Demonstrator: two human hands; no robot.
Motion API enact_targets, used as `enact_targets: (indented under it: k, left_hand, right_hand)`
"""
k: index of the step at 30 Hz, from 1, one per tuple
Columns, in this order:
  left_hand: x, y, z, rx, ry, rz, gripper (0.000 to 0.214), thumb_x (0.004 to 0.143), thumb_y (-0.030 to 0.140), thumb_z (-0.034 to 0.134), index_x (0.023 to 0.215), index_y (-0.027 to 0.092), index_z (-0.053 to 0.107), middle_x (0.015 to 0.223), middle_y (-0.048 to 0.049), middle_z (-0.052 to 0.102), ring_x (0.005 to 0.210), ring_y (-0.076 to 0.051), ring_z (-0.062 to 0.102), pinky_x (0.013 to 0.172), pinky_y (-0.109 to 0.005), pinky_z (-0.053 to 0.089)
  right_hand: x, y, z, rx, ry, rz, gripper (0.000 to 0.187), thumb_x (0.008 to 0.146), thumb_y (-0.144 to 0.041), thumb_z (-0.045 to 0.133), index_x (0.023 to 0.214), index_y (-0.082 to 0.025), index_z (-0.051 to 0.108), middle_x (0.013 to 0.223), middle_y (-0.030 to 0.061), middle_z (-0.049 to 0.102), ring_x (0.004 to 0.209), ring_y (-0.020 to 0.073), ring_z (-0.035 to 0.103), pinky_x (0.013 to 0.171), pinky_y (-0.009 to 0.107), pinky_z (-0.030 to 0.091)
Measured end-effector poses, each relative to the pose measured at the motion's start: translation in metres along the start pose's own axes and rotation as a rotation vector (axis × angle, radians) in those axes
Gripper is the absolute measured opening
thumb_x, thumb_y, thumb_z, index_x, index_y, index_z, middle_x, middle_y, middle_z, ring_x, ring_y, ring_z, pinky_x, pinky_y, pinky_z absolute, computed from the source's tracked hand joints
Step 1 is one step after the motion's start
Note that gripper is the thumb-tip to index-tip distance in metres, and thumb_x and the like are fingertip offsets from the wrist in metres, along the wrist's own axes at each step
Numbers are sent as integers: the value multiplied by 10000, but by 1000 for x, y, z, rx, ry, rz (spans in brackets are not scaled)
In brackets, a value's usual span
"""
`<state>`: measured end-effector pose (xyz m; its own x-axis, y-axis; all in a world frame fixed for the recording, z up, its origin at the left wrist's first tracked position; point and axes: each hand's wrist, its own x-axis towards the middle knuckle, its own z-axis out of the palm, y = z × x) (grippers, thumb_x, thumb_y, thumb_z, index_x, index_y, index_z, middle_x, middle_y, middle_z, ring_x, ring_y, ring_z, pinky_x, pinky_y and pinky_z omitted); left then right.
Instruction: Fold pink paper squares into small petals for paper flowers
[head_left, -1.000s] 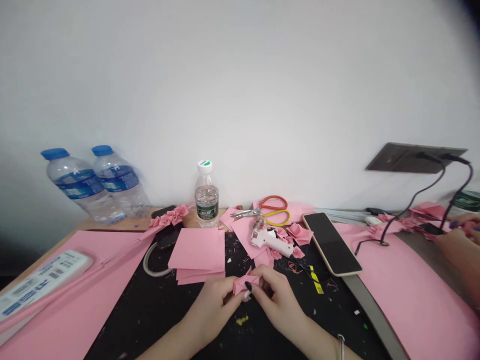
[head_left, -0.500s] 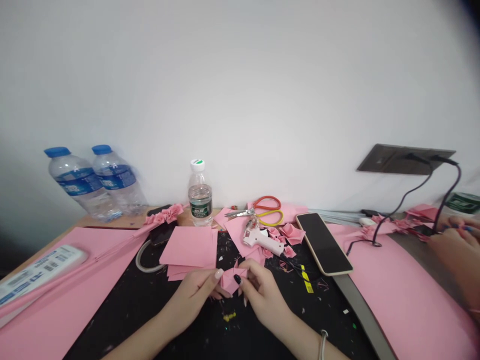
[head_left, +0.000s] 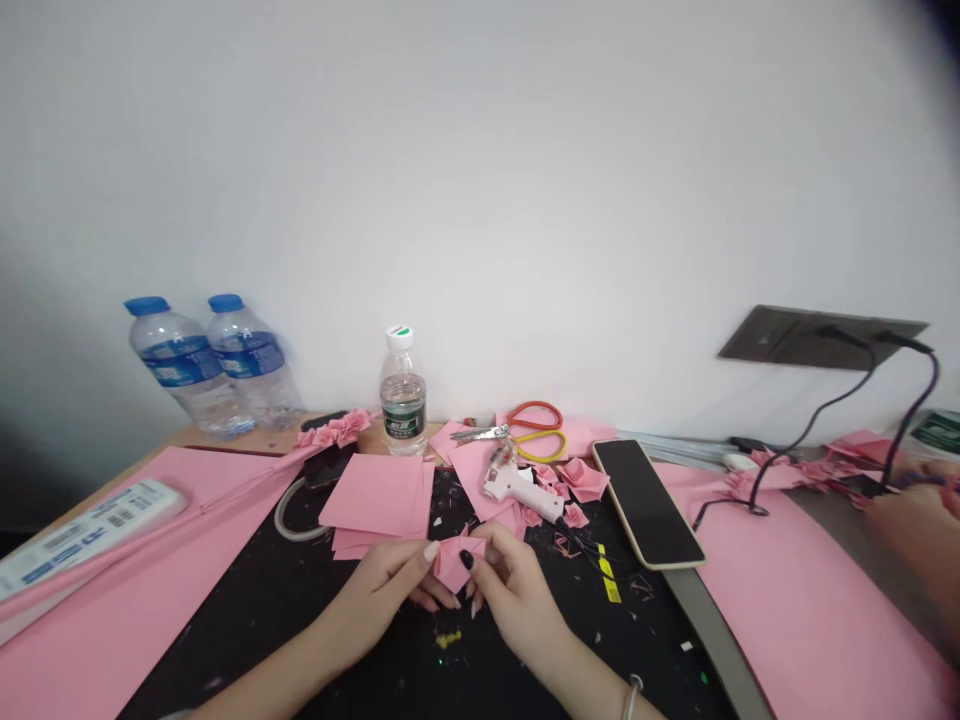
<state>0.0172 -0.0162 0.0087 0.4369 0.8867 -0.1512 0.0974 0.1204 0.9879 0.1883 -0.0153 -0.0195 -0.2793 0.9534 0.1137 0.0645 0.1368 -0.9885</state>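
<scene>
Between my two hands is a small folded piece of pink paper (head_left: 453,568), with creases and pointed flaps. My left hand (head_left: 390,590) pinches its left side, the thumb lying along the edge. My right hand (head_left: 517,590) grips the right side, its dark-nailed thumb pressed on the front face. The fingers behind the paper are partly hidden. Just beyond my hands lies a stack of pink paper squares (head_left: 379,495). A white glue gun (head_left: 525,492) rests behind my right hand, beside folded pink paper flowers (head_left: 583,480).
Scissors (head_left: 536,430) with red and yellow handles lie near the wall. A phone (head_left: 649,505) sits to the right, a water bottle (head_left: 403,400) behind the stack. Two larger bottles (head_left: 184,365) lean at left. Another person's hand (head_left: 919,510) works at far right, near cables plugged into a wall socket (head_left: 817,337).
My view has shifted and tilted slightly. Both hands still hold the folded paper, now turned a little. The other person's hand at the right has moved and is blurred.
</scene>
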Motion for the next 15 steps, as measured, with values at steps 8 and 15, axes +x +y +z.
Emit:
enact_targets:
  k: [8, 15]
  left_hand:
    - [-6, 12, -4, 309, 26, 112, 327, 866, 362, 418, 801, 150, 658, 724, -46, 694, 677, -176, 644, 635, -231, 490]
    - [-6, 11, -3, 350, 28, 111, 352, 886, 348, 371, 850, 161, 666, 757, -47, 706, 708, -184, 655, 655, -238, 501]
  right_hand:
    - [0, 0, 2, -17, -37, -7, 159, 861, -320, 464, 847, -170, 517, 603, -39, 477, 473, 87, 480, 429, 189, 429]
    - [1, -1, 2, 16, -19, 7, 127, 833, -290, 499, 849, -164, 514, 565, -50, 468, 458, 96, 496, 414, 196, 437]
